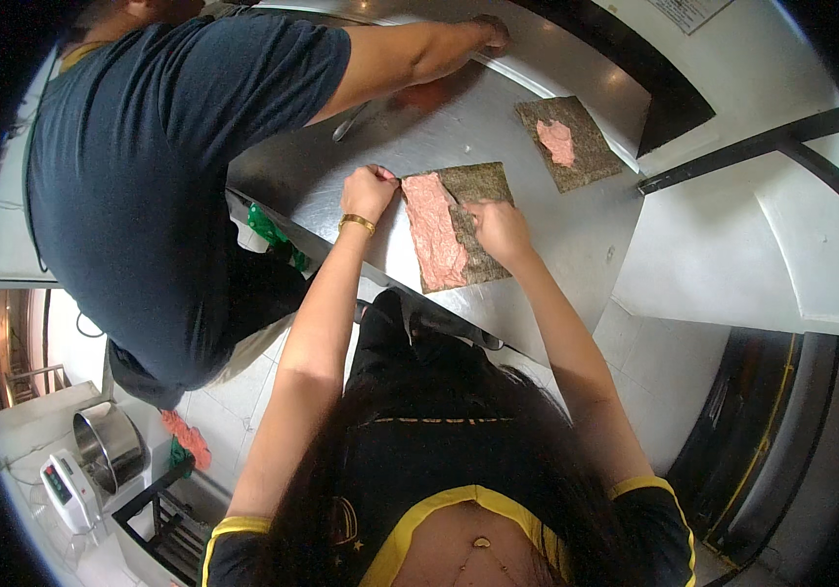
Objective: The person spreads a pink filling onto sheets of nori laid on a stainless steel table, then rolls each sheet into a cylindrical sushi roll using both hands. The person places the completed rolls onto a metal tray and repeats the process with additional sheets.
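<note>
A dark green nori sheet [488, 181] lies flat on the steel table in front of me. A pink, paste-like filling [434, 240] covers roughly its left half in a rough layer. My left hand [369, 196] pinches the sheet's upper left corner between thumb and fingers. Low over the sheet, my right hand [500, 233] is closed around a thin metal utensil [453, 198], whose tip meets the edge of the paste. Its kind is hard to make out, as the fingers hide most of it.
A second nori sheet [591, 147] with a small pink patch lies farther right on the steel table [576, 249]. At left, a person in a dark shirt [165, 176] reaches across the table. Near that arm rests a spoon [349, 125]. A metal pot [110, 445] and white scale [69, 492] stand lower left.
</note>
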